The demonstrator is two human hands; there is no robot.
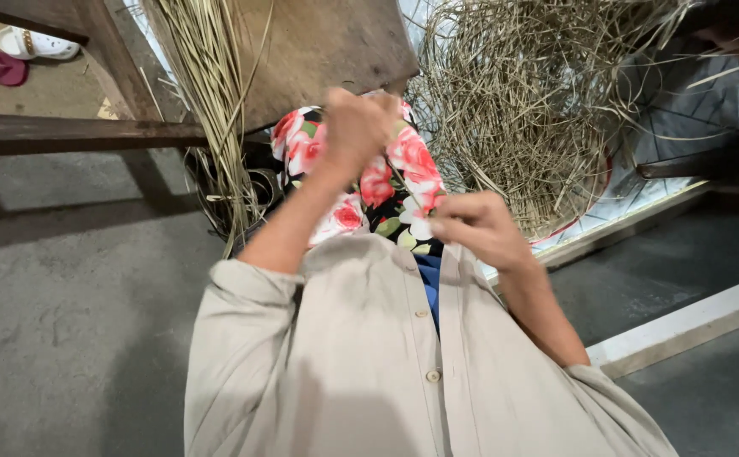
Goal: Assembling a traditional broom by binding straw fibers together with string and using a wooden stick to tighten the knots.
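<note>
A thin straw strand runs on a slant between the two hands, from the raised left hand down toward the right hand; it lies over the lap, in front of the red-and-white floral cloth; the strand is faint and partly blurred, so its full length cannot be traced.

Left hand: lifted, closed into a loose fist, blurred by motion; it appears to grip the upper end of the strand, though the exact contact cannot be made out; forearm bare, beige sleeve pushed up near the elbow.

Right hand: lower and nearer the body, fingers curled in, thumb and fingertips pinched together on the lower end of the strand; knuckles toward the camera; hand just above the front of the beige buttoned shirt.

Around: a large loose heap of dry straw lies beyond the right hand, on a pale sheet; a straight bundle of long straw stalks leans beside a dark wooden bench beyond the left hand; grey concrete floor on the left; a white sandal far off at the upper left corner.
</note>
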